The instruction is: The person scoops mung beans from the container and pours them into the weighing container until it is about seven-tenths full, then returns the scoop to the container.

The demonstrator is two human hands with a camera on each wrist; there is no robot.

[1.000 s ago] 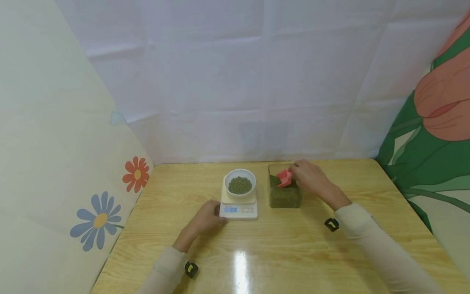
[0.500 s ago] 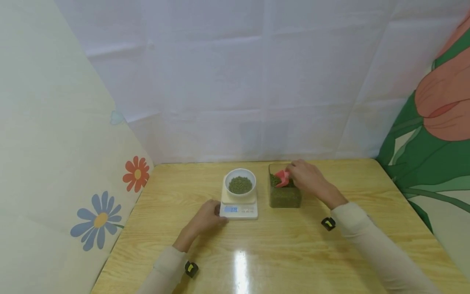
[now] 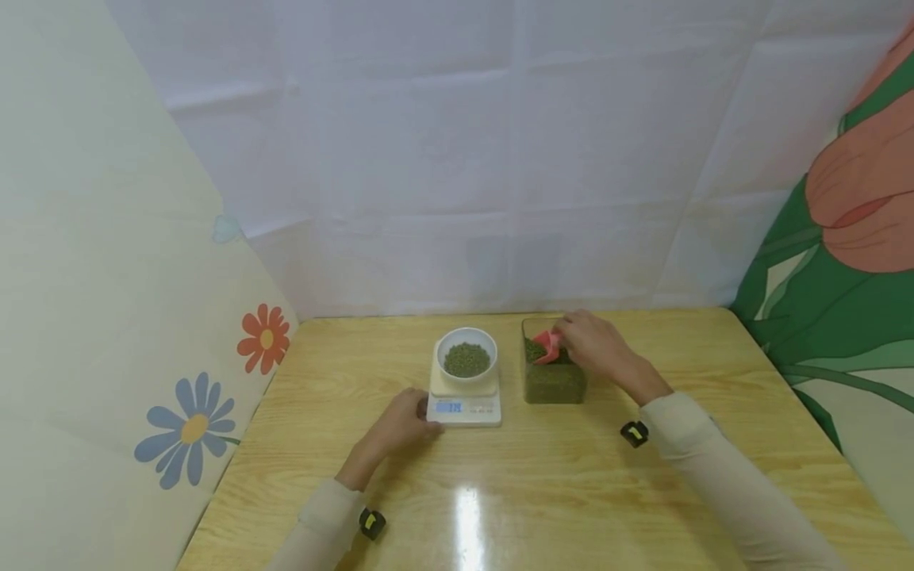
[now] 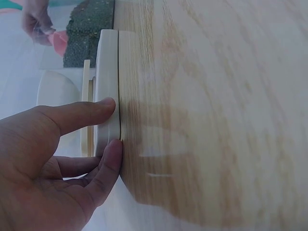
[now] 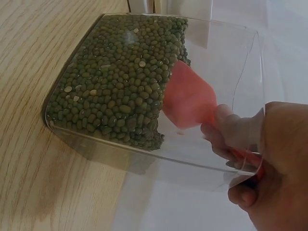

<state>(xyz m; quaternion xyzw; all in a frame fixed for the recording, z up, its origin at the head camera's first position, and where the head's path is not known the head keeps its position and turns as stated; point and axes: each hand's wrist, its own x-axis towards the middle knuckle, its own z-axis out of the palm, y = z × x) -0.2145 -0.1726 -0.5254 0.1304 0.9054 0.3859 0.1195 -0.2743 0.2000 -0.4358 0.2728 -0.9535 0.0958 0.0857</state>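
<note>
A white digital kitchen scale (image 3: 464, 411) stands on the table with its display lit; the digits are too blurred to read. On it sits a white bowl (image 3: 467, 356) holding green mung beans (image 3: 466, 361). My left hand (image 3: 400, 420) holds the scale's near left corner, thumb and fingers on its edges, as the left wrist view shows. To the right, a clear square container (image 3: 554, 385) is part full of mung beans (image 5: 115, 82). My right hand (image 3: 596, 342) grips the handle of a pink scoop (image 5: 190, 96), whose tip is in the beans.
The wood-grain table (image 3: 557, 492) runs under everything. A white cloth (image 3: 414, 159) hangs behind it, with flower-printed panels (image 3: 193, 428) at both sides. Each wrist carries a small black device (image 3: 634, 433).
My right hand and the scoop have shifted slightly to the left inside the container. My left hand, the scale and the bowl have stayed in place.
</note>
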